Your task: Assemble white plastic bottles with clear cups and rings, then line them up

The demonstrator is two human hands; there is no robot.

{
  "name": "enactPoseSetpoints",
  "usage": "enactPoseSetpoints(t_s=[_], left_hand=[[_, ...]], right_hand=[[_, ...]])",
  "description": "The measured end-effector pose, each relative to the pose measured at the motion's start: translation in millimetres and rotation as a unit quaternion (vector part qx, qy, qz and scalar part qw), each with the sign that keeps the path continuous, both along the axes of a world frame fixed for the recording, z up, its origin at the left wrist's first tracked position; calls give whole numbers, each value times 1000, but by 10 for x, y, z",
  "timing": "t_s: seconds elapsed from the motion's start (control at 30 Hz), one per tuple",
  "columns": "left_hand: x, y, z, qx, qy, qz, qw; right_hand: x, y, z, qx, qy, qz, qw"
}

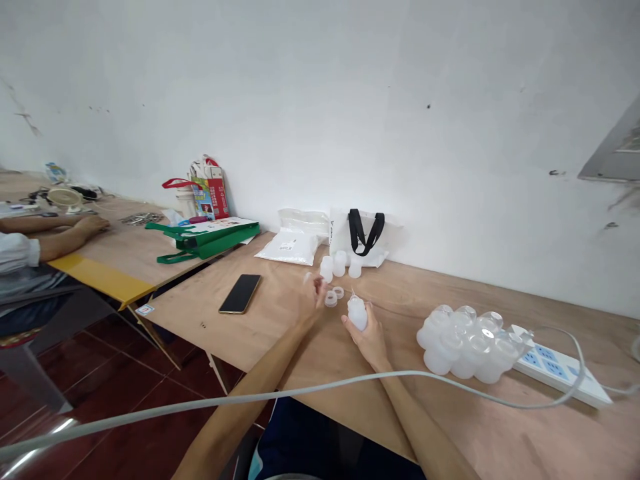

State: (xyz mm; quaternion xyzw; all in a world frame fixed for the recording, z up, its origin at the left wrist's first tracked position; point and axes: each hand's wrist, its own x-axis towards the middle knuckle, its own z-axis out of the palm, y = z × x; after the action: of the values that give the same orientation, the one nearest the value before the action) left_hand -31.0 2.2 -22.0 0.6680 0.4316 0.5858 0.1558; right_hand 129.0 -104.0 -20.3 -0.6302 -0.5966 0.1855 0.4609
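My right hand is wrapped around a small translucent white squeeze bottle, whose thin nozzle points up. To its left my left hand is over the table, its fingers blurred. A clear, curved piece shows beside those fingertips; whether they hold it I cannot tell. Translucent rings lie between the two hands. Just behind them stand several small frosted containers.
A cluster of frosted bottles lies by a power strip at right. Its cable crosses in front of my forearms. A phone, plastic packet, white bag and green bag lie around. Another person's hand rests far left.
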Motion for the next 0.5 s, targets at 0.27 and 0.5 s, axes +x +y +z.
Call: enactPoseSetpoints(t_s=[0.27, 0.5], left_hand=[[297, -253, 29, 21, 112, -273, 955], [161, -150, 116, -40, 174, -279, 944]], right_hand=[[111, 59, -59, -7, 65, 117, 991], [44, 69, 30, -77, -119, 52, 989]])
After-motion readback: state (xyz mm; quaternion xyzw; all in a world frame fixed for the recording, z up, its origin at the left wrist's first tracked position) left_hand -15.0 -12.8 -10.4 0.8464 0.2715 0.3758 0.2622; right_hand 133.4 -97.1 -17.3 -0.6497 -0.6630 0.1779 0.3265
